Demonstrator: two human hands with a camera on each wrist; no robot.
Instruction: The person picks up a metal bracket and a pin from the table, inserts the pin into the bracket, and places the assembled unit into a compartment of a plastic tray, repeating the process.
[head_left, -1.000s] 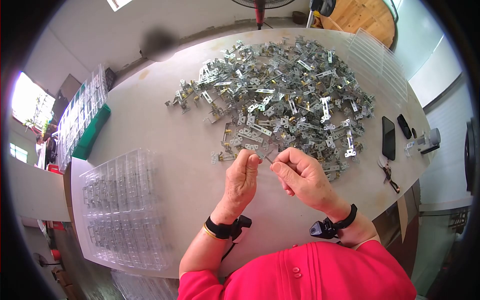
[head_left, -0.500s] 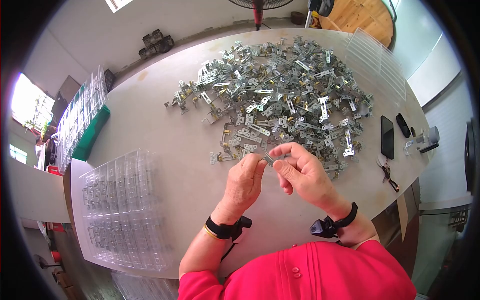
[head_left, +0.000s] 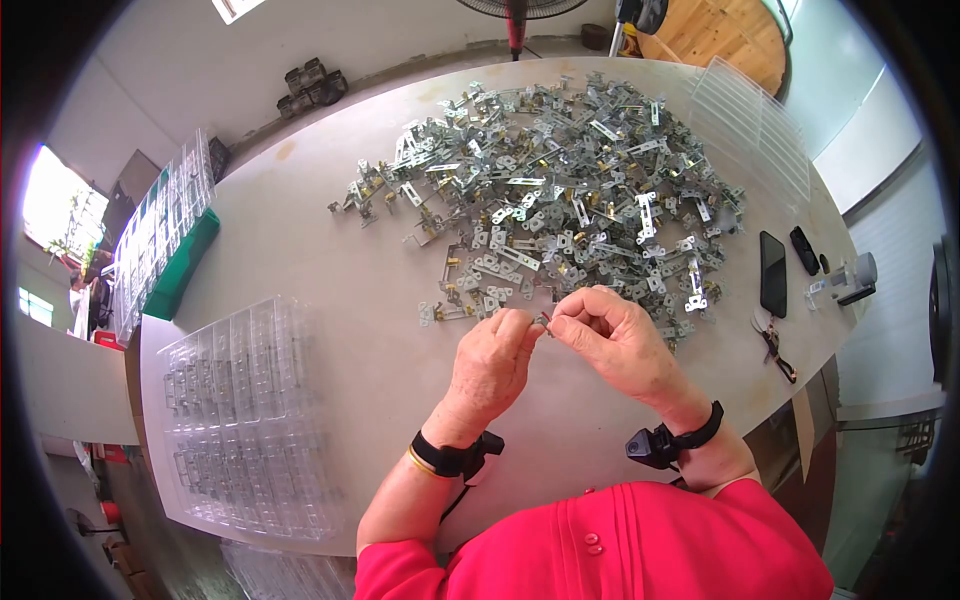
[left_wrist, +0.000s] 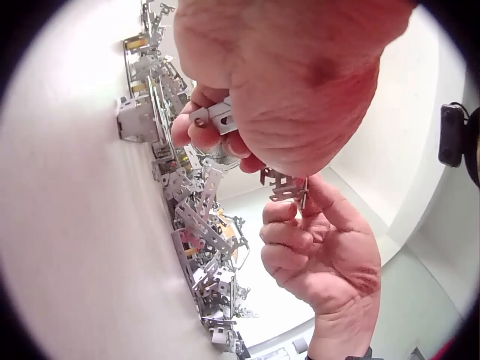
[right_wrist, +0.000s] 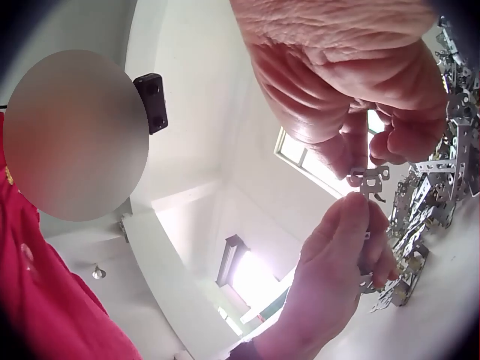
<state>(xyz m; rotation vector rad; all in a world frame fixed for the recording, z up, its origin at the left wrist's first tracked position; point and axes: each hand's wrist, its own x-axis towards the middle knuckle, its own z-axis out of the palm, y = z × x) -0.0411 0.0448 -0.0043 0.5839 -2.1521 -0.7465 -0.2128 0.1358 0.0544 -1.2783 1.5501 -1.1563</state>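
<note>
My left hand [head_left: 488,365] curls round a silvery metal bracket [right_wrist: 371,181] with slots and holes. One end of the bracket sticks out past the thumb, and another part [left_wrist: 222,118] shows between the fingers in the left wrist view. Close against it, my right hand [head_left: 622,348] pinches a thin metal pin [left_wrist: 304,193] between thumb and forefinger at the bracket's protruding end. The fingertips of both hands nearly meet above the table, in front of a big heap of similar metal brackets [head_left: 590,190]. Most of the held bracket is hidden inside the left fist.
Clear plastic trays [head_left: 245,400] filled with metal parts lie at the left, and another leans over a green bin [head_left: 185,265]. At the right lie a phone [head_left: 773,275], a black case [head_left: 805,250] and pliers [head_left: 775,350]. An upright clear rack [head_left: 755,125] stands behind.
My right hand drew back with fingers spread a little half a second ago, and now its fingers close at the bracket's end. The left hand has shifted slightly to the right.
</note>
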